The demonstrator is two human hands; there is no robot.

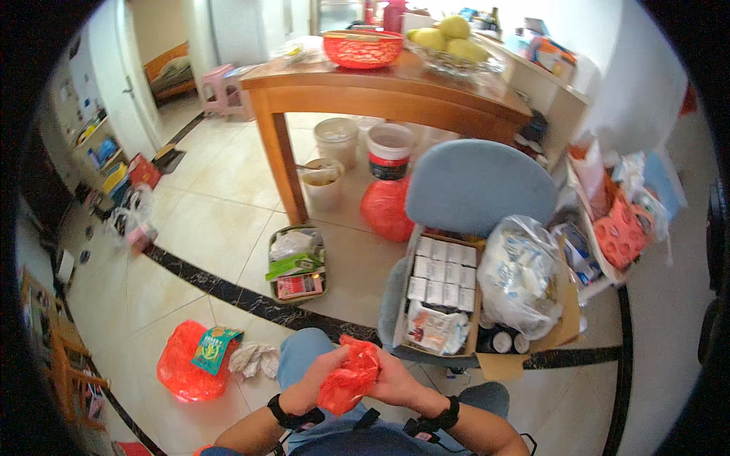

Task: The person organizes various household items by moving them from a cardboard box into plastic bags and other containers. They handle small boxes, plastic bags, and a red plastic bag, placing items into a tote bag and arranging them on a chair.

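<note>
Between my two hands, just above my lap, is a crumpled red plastic bag point(349, 376). My left hand point(320, 373) grips it from the left and my right hand point(393, 379) from the right. Whether anything is inside the bag cannot be seen. On the floor to the left lies a larger red plastic bag point(185, 365), with a green printed packet point(214, 349) on top of it. A crumpled whitish cloth or paper point(255, 360) lies beside that, close to my knee.
A blue chair point(479, 182) holds a carton of small white boxes point(442, 268) and a clear plastic bag point(522, 273). Ahead, a basket of packets point(296, 265) stands near the leg of a wooden table point(388, 94). Buckets point(390, 149) and a red bag point(388, 211) are underneath.
</note>
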